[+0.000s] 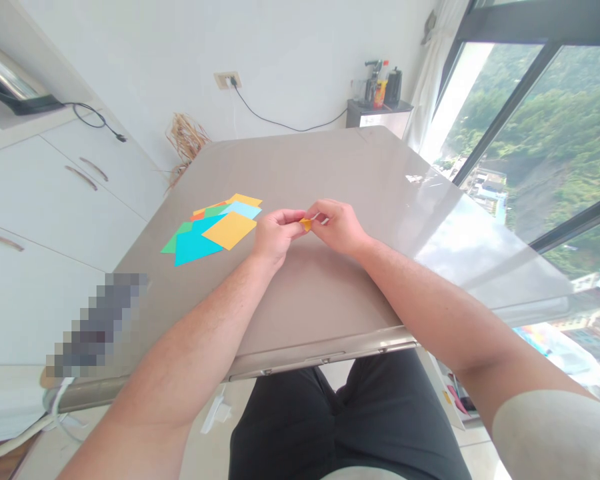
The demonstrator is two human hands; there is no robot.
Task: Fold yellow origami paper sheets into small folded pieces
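Between my two hands, over the middle of the table, is a small piece of folded yellow paper (306, 225). My left hand (276, 233) is closed, pinching its left side between thumb and fingers. From the right, my right hand (339, 225) pinches the other side with its fingertips. Most of the paper is hidden behind my fingers, so its exact shape cannot be made out. Just left of my left hand lies a spread of paper sheets, with a yellow sheet (230, 231) on top, a turquoise sheet (196, 241) under it, and light blue, green and orange ones behind.
The grey-brown table (300, 163) carries the papers. A blurred-out dark object (97, 327) with a white cable lies at its left front corner. White cabinets (55, 193) stand on the left, a window (530, 120) on the right. Bottles (381, 87) stand on a small cabinet behind.
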